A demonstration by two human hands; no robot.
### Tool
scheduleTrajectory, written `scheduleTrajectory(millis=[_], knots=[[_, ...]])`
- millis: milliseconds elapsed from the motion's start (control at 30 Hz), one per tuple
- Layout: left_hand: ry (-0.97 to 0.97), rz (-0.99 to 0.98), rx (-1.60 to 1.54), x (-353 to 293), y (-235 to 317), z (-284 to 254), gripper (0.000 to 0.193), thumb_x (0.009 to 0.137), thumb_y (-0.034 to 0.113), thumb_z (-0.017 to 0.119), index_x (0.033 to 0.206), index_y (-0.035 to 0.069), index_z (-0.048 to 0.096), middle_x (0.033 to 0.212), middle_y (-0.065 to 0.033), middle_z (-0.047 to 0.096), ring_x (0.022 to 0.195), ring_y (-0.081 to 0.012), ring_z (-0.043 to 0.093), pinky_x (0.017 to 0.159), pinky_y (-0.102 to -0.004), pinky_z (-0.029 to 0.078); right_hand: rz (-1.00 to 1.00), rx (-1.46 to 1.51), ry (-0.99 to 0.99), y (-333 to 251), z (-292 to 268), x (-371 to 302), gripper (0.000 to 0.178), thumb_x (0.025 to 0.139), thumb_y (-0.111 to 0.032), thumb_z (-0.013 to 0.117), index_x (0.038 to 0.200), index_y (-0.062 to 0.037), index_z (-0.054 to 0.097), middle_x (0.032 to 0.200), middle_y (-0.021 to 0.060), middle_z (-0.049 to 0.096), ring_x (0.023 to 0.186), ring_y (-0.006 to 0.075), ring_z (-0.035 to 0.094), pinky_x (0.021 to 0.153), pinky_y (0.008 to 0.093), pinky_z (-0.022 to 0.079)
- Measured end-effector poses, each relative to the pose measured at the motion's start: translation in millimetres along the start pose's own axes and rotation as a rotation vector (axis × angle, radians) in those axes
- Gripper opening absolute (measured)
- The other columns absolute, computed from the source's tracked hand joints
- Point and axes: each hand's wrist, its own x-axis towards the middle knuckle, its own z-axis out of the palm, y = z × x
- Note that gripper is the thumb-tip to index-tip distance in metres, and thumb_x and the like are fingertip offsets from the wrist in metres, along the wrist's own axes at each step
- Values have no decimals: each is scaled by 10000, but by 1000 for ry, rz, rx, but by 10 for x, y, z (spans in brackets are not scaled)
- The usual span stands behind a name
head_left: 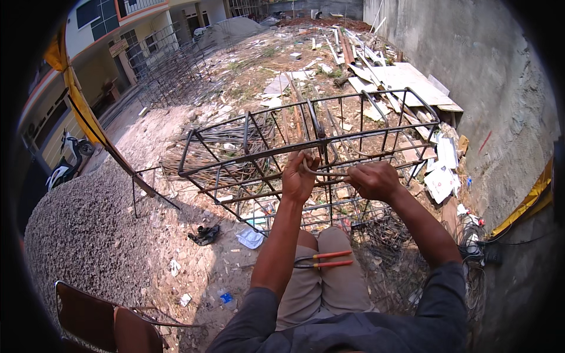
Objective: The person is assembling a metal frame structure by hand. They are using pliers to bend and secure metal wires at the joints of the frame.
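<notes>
A long cage of dark steel rebar (253, 157), with rectangular stirrups along its bars, spans the view in front of me. My left hand (300, 179) is closed just below the cage's near upper bar, its fingertips pinching one end of a pale, thin curved strand (329, 173). I cannot tell whether this strand is wire or cord. To the right, my right hand (375, 180) is closed in a fist around its other end. Across my thighs lie pincers (332, 259) with orange handles, their jaws pointing left.
Bundles of loose rods (206, 154) lie beyond and under the cage. A gravel heap (82, 229) and a brown chair (88, 315) are at left. White boards (406, 79) lie along the grey wall (465, 70) at right. Wire tangles (385, 238) and litter cover the ground.
</notes>
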Motion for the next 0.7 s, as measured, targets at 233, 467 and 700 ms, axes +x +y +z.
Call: scheduleTrajectory(millis=[233,467,700], knots=[[31,9,34,-20,-23,61,108,1061,142,552,984,92,608,898,-13,626,810,-126,595,1008,-416,550,-34,19,25,74,-4,13,241,940,-329,728,831,-140,626,646,6,601,451,190,598,396,349,457],[98,28,23,36,-44,34,132,1069,160,549,998,72,617,920,-25,643,821,-142,604,1011,-420,562,8,-5,46,84,-29,97,237,948,-328,721,831,-142,632,661,9,610,474,199,612,410,358,468],[219,-56,-40,103,14,3,196,1094,193,502,1009,49,605,864,-24,614,771,-141,611,938,-406,601,63,-50,-21,151,-211,409,305,951,-370,719,780,-134,629,665,29,622,490,228,620,427,380,470]])
